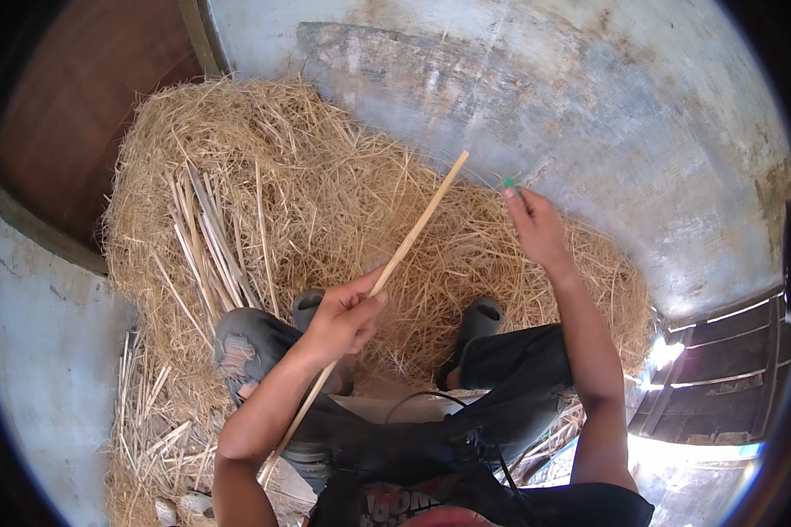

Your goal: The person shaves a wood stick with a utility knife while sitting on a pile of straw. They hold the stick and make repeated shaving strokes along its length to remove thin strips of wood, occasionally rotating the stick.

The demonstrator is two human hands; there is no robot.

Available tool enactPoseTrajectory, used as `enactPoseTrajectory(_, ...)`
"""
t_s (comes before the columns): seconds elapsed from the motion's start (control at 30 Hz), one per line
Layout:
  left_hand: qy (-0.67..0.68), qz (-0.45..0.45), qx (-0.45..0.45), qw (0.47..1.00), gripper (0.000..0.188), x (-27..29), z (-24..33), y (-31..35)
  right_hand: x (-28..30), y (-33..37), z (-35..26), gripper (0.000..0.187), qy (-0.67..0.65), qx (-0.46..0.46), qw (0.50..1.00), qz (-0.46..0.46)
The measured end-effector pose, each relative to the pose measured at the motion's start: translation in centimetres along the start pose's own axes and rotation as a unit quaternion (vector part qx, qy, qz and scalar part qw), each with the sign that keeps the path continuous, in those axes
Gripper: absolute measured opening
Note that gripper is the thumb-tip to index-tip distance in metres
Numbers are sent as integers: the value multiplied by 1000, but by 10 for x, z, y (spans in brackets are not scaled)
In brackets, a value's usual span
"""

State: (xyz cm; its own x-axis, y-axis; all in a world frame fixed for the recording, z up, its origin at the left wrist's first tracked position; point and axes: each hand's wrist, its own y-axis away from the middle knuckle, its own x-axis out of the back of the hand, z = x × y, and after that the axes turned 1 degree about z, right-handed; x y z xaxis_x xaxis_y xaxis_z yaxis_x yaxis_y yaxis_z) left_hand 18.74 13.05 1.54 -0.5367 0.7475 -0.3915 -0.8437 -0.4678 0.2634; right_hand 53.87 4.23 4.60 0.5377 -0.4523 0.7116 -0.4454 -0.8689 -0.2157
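My left hand is closed round the middle of a long pale wooden stick. The stick slants from beside my left forearm up and away to the right, its far end raised over the straw. Off to the right, my right hand is closed on a small green thing. Only its tip shows past the thumb and fingers, so its kind is unclear. The two hands are apart, and the green thing does not touch the stick.
A thick heap of straw spreads before me. On its left lies a bundle of split sticks, with loose pieces nearer me. A stained wall rises behind. My feet in dark shoes rest at the straw.
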Motion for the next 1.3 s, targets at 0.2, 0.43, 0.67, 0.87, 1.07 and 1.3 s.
enactPoseTrajectory(0.2,14,21,15,1000,50,-3,-4,-6,-30,15,-38,56,-5,58,989,-136)
enactPoseTrajectory(0.43,-57,41,-25,997,51,-12,-14,-16,-57,41,-68,53,-35,55,972,-227)
enactPoseTrajectory(0.67,-269,131,-156,941,45,-15,-26,-18,-64,37,-65,56,2,64,970,-233)
enactPoseTrajectory(0.87,-372,158,-135,904,45,-2,-33,-19,-72,20,-57,63,58,12,978,-199)
enactPoseTrajectory(1.07,-329,105,-192,919,42,-16,-36,-3,3,-43,37,73,83,-197,973,86)
enactPoseTrajectory(1.3,-353,152,-205,900,35,-10,-31,-5,14,-3,27,73,32,-127,990,59)
